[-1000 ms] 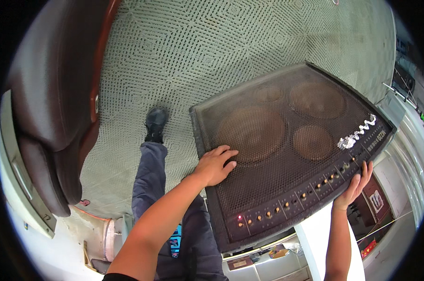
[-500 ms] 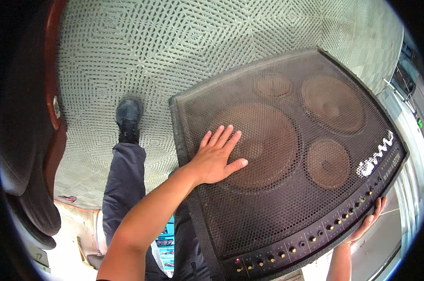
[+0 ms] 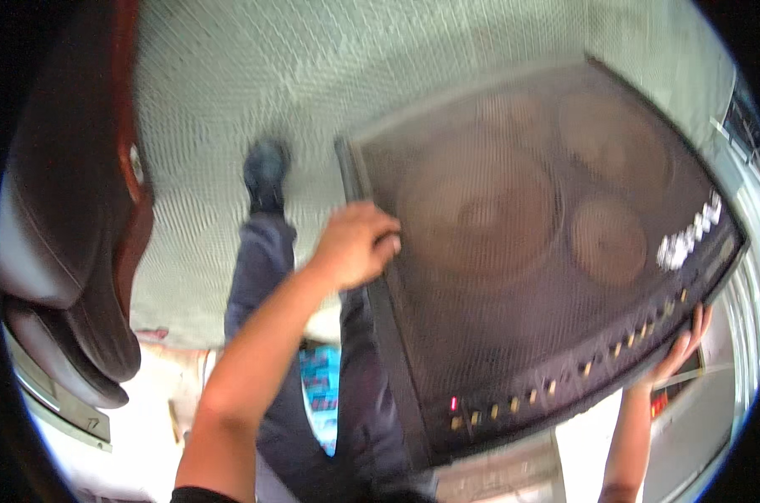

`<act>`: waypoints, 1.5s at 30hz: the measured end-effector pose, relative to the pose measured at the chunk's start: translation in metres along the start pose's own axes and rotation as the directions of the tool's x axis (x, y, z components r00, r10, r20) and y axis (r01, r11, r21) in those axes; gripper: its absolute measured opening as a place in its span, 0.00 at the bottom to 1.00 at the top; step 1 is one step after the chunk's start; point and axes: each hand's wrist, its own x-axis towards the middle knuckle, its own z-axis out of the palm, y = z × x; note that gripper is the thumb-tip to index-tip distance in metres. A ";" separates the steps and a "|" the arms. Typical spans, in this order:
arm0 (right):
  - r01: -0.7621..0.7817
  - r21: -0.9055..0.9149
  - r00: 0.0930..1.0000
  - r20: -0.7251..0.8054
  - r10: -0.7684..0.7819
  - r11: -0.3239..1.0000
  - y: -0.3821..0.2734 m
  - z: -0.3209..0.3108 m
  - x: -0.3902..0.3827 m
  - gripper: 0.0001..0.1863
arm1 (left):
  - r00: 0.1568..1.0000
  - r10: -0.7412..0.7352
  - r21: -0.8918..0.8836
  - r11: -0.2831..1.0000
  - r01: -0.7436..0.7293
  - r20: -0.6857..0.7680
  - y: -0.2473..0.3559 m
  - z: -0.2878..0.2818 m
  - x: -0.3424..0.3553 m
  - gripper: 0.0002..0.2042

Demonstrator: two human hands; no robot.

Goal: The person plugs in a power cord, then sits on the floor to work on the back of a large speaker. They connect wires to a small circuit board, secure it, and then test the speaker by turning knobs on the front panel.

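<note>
A large black speaker [image 3: 481,327] with a mesh grille leans tilted across the right of the view. Round drivers show through its mesh, and a row of small knobs runs along its lower edge beside a red light. My left hand [image 3: 356,245] is at its left side edge, fingers and thumb curled over the rim, somewhat blurred. Around the lower right edge wrap the fingers of my right hand [image 3: 684,345], by the end of the knob row; its palm is partly hidden behind the cabinet. My left leg [image 3: 258,251] stands beside the speaker.
Grey patterned matting [image 3: 221,75] covers the floor. A dark padded seat [image 3: 53,193] with a reddish-brown edge stands at the left. Blue packages [image 3: 321,390] show between my legs. Metal rails [image 3: 742,310] line the far right.
My left hand has left the middle of the grille, where it lay flat, and now curls at the speaker's left edge. The view has shifted; my right hand keeps its place on the speaker.
</note>
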 end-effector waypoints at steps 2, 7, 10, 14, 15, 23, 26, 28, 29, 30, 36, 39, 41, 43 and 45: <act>0.044 0.018 0.999 -0.002 -0.044 0.999 0.003 0.003 -0.003 0.35 | 0.974 0.157 -0.054 0.984 -0.168 -0.166 0.002 -0.003 -0.008 0.10; -0.020 0.138 0.999 -0.033 0.025 0.990 -0.001 0.013 -0.004 0.34 | 0.983 0.183 -0.297 0.938 -0.177 -0.007 0.050 -0.012 -0.056 0.07; -0.055 0.191 0.997 -0.038 0.063 0.980 -0.004 0.014 0.000 0.34 | 0.958 0.274 -0.395 0.892 -0.221 0.081 0.074 -0.015 -0.069 0.07; -0.005 0.129 1.000 -0.021 0.008 0.992 -0.001 0.011 0.004 0.34 | 0.929 0.326 -0.308 0.914 -0.262 0.177 0.081 -0.016 -0.065 0.12; 0.016 0.130 1.000 -0.018 -0.014 0.991 0.003 0.010 0.005 0.33 | 0.924 0.334 -0.305 0.913 -0.269 0.185 0.083 -0.015 -0.062 0.14; 0.234 0.062 0.972 0.014 -0.235 0.970 0.014 0.008 0.005 0.28 | 0.863 0.391 -0.384 0.886 -0.259 0.320 0.098 -0.015 -0.067 0.14; 0.318 -0.007 0.948 0.020 -0.318 0.948 0.016 0.008 0.003 0.28 | 0.851 0.379 -0.347 0.903 -0.253 0.365 0.101 -0.016 -0.063 0.13; 0.205 0.001 0.979 -0.015 -0.205 0.979 0.016 0.007 0.004 0.31 | 0.850 0.369 -0.323 0.912 -0.254 0.375 0.106 -0.017 -0.064 0.13; 0.193 0.038 0.981 -0.011 -0.193 0.980 0.016 0.009 0.004 0.32 | 0.850 0.382 -0.307 0.910 -0.278 0.363 0.109 -0.018 -0.066 0.11; 0.221 0.016 0.975 -0.009 -0.221 0.975 0.015 0.009 0.005 0.32 | 0.853 0.424 -0.356 0.881 -0.310 0.305 0.114 -0.019 -0.068 0.10; 0.068 0.180 0.997 -0.053 -0.060 0.981 0.003 0.017 0.002 0.33 | 0.840 0.518 -0.603 0.725 -0.331 0.162 0.145 -0.025 -0.099 0.07; 0.105 0.115 0.992 -0.076 -0.097 0.988 0.001 0.020 0.003 0.32 | 0.858 0.500 -0.452 0.795 -0.404 0.113 0.155 -0.019 -0.111 0.12; 0.105 0.082 0.990 -0.102 -0.097 0.991 0.001 0.021 0.003 0.31 | 0.876 0.477 -0.391 0.822 -0.413 0.076 0.158 -0.015 -0.117 0.13; 0.144 0.059 0.985 -0.102 -0.137 0.988 0.001 0.021 0.003 0.31 | 0.891 0.448 -0.340 0.851 -0.401 0.072 0.159 -0.012 -0.122 0.13; 0.175 0.026 0.980 -0.098 -0.172 0.984 0.001 0.020 0.003 0.30 | 0.883 0.468 -0.321 0.841 -0.435 0.029 0.159 -0.011 -0.126 0.12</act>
